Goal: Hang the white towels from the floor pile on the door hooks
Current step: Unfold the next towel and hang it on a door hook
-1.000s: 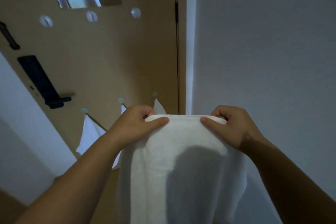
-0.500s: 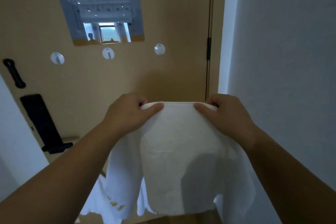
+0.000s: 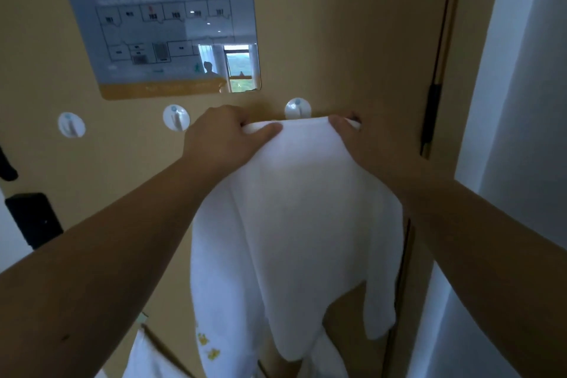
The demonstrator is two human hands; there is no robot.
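A white towel [image 3: 294,224] hangs from both my hands against the tan door [image 3: 352,24]. My left hand [image 3: 225,135] grips its top edge on the left and my right hand [image 3: 365,144] grips it on the right. The stretched top edge lies just below the right round hook [image 3: 297,107] and covers the hook's lower part. Two more round hooks, the middle hook [image 3: 175,117] and the left hook [image 3: 71,124], are bare. Small yellow embroidery shows on a lower fold of the towel.
A fire escape plan sign [image 3: 162,24] is stuck on the door above the hooks. A black lock plate [image 3: 33,218] sits at the left edge. Another white towel [image 3: 147,356] hangs lower on the door. A white wall [image 3: 521,163] flanks the door at right.
Both hands have raised the towel and carried it to the door; its top edge has gone from well below the upper hooks to right under the right hook. The view has tilted upward.
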